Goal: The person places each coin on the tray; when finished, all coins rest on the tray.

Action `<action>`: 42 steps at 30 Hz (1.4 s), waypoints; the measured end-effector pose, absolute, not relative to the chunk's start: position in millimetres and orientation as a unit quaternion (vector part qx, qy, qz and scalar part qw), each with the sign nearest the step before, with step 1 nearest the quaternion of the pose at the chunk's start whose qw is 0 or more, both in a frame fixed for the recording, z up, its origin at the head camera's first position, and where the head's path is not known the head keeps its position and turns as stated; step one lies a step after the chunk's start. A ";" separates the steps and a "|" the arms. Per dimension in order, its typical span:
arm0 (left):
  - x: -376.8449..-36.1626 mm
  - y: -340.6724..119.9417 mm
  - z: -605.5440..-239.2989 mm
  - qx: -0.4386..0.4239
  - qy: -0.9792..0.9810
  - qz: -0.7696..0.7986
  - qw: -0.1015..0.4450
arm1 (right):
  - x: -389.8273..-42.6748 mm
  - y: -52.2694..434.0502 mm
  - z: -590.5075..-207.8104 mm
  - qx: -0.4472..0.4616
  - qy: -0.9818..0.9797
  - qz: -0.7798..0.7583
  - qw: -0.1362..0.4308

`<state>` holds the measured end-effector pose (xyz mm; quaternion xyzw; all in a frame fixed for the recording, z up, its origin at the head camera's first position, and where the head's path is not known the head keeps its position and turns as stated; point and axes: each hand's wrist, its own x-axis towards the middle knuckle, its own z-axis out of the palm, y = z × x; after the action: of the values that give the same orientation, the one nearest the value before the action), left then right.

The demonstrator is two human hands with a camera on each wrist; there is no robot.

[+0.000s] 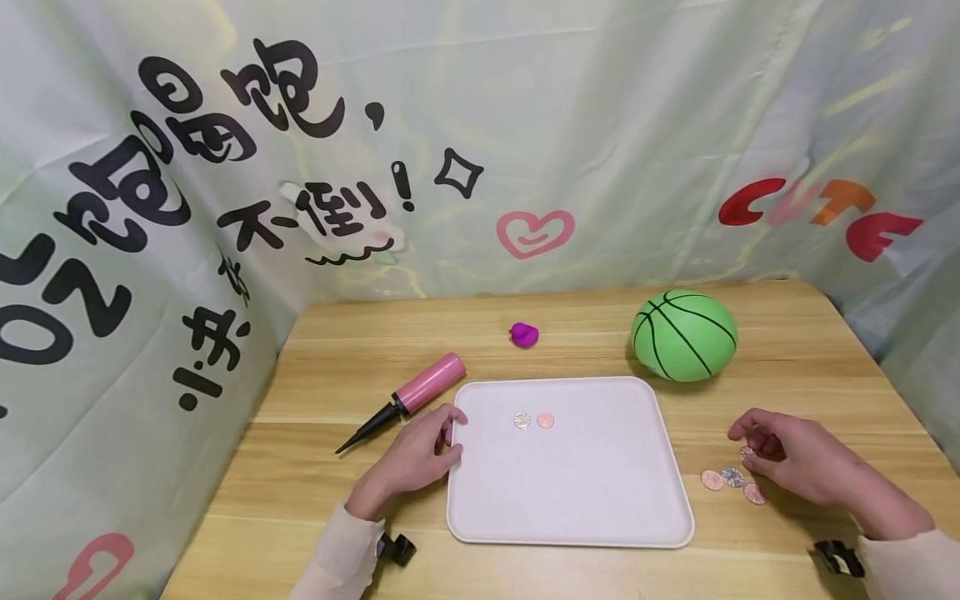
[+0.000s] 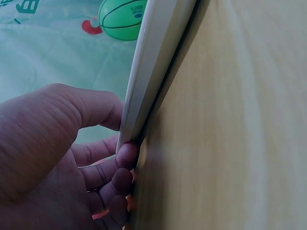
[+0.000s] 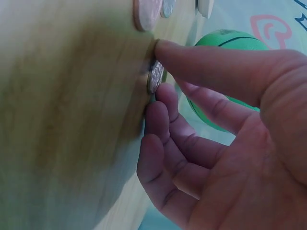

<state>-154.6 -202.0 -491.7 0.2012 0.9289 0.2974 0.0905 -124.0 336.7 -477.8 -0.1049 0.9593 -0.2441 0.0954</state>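
A white tray [image 1: 570, 492] lies on the table with a silver coin [image 1: 522, 421] and a copper coin [image 1: 545, 420] on it. At its left edge my left hand [image 1: 412, 454] holds the rim, thumb and curled fingers against it in the left wrist view. To the tray's right, my right hand [image 1: 806, 458] has thumb and fingertips around a silver-coloured coin [image 3: 156, 76] at the tabletop. Close by lie a copper coin [image 1: 712, 480], another silver coin [image 1: 732, 477] and a second copper coin [image 1: 754, 493].
Behind the tray's right corner sits a green ball [image 1: 684, 337] with black lines. A pink hand pump [image 1: 429, 385] with a black nozzle lies left of the tray. Farther back is a small purple duck [image 1: 523, 335]. A printed curtain [image 1: 600, 150] surrounds the table [image 1: 360, 333].
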 end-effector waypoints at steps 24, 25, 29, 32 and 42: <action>-153.9 -202.6 -492.2 0.207 0.926 0.304 0.088 | -117.0 332.3 -475.9 -0.083 0.960 -0.251 0.087; -154.2 -202.7 -492.4 0.210 0.925 0.304 0.085 | -117.0 332.9 -475.7 -0.085 0.960 -0.251 0.089; -155.5 -202.7 -492.8 0.218 0.923 0.308 0.078 | -117.2 334.5 -476.2 -0.104 0.959 -0.250 0.087; -155.8 -202.9 -492.7 0.220 0.921 0.310 0.079 | -118.3 335.4 -477.0 -0.114 0.957 -0.252 0.091; -154.8 -203.5 -492.1 0.217 0.922 0.311 0.081 | -113.7 330.8 -478.5 -0.125 0.952 -0.266 0.088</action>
<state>-154.8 -203.5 -492.1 0.2169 0.9219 0.3107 0.0808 -113.7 330.8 -478.5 -0.1245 0.9519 -0.2658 0.0883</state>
